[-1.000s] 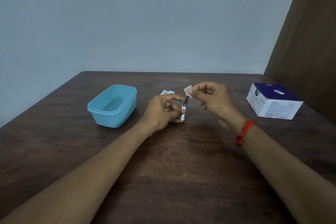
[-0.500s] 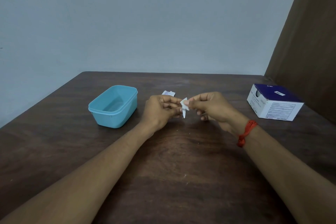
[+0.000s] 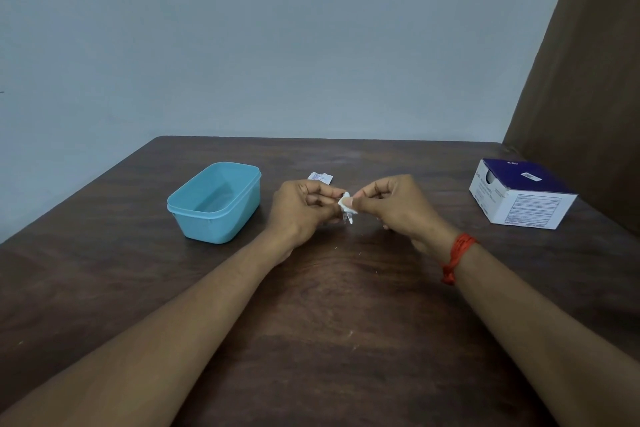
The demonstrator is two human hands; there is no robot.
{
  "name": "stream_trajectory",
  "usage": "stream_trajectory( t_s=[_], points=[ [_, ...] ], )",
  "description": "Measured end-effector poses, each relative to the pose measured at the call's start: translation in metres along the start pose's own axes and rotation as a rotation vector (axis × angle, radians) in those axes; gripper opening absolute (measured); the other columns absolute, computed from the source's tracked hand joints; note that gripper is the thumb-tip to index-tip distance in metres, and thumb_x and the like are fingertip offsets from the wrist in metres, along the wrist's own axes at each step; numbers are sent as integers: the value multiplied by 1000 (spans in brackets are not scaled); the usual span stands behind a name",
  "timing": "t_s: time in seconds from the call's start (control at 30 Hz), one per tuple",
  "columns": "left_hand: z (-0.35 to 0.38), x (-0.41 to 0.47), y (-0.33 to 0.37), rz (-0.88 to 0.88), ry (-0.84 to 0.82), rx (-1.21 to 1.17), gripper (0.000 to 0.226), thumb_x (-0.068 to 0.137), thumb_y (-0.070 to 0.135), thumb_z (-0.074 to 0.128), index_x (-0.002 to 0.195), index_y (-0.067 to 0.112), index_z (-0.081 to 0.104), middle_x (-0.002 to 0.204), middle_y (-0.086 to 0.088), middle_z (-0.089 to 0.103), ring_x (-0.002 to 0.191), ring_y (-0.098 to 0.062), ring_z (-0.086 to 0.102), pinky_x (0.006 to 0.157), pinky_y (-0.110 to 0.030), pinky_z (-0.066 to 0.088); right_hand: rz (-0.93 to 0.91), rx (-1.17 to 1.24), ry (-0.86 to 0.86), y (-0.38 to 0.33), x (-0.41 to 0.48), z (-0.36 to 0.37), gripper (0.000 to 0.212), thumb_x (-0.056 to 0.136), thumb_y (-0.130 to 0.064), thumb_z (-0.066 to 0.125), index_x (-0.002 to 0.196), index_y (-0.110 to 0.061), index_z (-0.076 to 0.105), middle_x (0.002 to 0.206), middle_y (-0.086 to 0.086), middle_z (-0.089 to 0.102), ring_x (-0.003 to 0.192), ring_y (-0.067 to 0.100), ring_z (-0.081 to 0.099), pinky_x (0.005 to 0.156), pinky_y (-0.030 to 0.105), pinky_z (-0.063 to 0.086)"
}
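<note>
My left hand grips a small metal nail clipper, of which only the lower tip shows below my fingers. My right hand pinches a small white wipe and presses it against the clipper's upper part. Both hands meet just above the middle of the dark wooden table. A red thread band circles my right wrist.
An open, empty light blue plastic tub stands left of my hands. A torn white sachet lies just behind them. A purple and white carton sits at the right, near a brown curtain. A pale wall backs the table.
My right hand came down from beside the clipper and brought the white wipe onto it. The wipe now covers the clipper's upper part, which was bare a second ago.
</note>
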State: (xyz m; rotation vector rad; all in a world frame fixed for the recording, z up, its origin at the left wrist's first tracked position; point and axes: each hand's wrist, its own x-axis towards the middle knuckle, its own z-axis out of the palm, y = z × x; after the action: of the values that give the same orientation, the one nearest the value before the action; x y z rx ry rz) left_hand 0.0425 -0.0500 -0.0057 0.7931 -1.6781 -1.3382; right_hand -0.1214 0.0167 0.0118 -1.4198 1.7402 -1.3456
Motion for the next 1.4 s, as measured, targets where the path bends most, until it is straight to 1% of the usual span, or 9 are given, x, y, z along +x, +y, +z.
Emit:
stream_trajectory(
  t_s=[0.23, 0.47, 0.63, 0.7, 0.83, 0.9, 1.03, 1.23, 1.4],
  points=[
    [-1, 2, 0, -18, 20, 4, 19, 82, -7, 76, 91, 10, 76, 82, -9, 78, 75, -19, 76, 70, -31, 63, 76, -139, -177, -3, 0, -8, 17, 72, -32, 90, 63, -23, 78, 52, -9, 63, 47, 4, 44, 44, 21, 36],
    [0, 2, 0, -36, 5, -8, 19, 81, -4, 78, 89, 13, 77, 87, -12, 78, 82, -25, 76, 72, -32, 63, 34, -15, -25, 2, 2, -3, 17, 77, -31, 86, 72, -17, 76, 56, -8, 64, 44, 1, 44, 43, 17, 37],
    [-3, 3, -1, -27, 44, 0, 18, 80, -1, 80, 90, 14, 77, 84, -11, 78, 81, -25, 77, 68, -30, 61, 52, -99, -233, -3, 0, -9, 16, 75, -29, 88, 66, -21, 78, 59, -9, 70, 50, -3, 53, 45, 15, 41],
    [-4, 3, -1, -24, 44, -5, 19, 80, -2, 80, 89, 14, 77, 86, -13, 78, 84, -29, 76, 75, -36, 62, 40, -73, -190, -2, 1, -7, 18, 75, -30, 87, 65, -21, 77, 56, -11, 67, 48, -2, 50, 45, 16, 40],
    [-1, 1, -2, -20, -27, -39, 23, 81, -8, 76, 95, 9, 76, 87, -16, 78, 80, -27, 76, 70, -31, 63, -7, 69, -29, 1, 2, -3, 16, 78, -28, 86, 73, -17, 76, 63, 1, 66, 57, 14, 46, 47, 23, 38],
    [-2, 1, -2, -17, -26, -44, 24, 81, -8, 76, 92, 12, 77, 85, -14, 78, 77, -24, 76, 68, -28, 62, -8, 50, -50, 1, 2, -4, 16, 78, -29, 86, 75, -16, 76, 67, 2, 68, 61, 16, 49, 46, 21, 38],
    [-3, 3, -3, 5, -11, 7, 25, 82, -6, 76, 89, 18, 77, 85, -8, 79, 78, -19, 76, 72, -29, 62, 40, -91, -201, -1, 1, -8, 17, 76, -31, 87, 73, -17, 76, 70, 0, 71, 62, 5, 54, 47, 18, 40],
    [-2, 1, 0, -10, -75, -26, 25, 83, -7, 74, 93, 16, 77, 86, -10, 79, 79, -21, 77, 67, -25, 61, -35, 26, -4, 1, 4, -5, 16, 79, -27, 85, 78, -13, 77, 63, -4, 68, 50, -2, 50, 48, 13, 38],
    [-4, 1, 0, -14, -62, -29, 21, 83, -6, 75, 91, 13, 76, 82, -8, 78, 76, -19, 77, 65, -24, 60, 26, -47, -135, 0, 3, -9, 15, 79, -28, 85, 77, -15, 77, 68, -3, 72, 63, 5, 55, 49, 22, 39]
  ],
)
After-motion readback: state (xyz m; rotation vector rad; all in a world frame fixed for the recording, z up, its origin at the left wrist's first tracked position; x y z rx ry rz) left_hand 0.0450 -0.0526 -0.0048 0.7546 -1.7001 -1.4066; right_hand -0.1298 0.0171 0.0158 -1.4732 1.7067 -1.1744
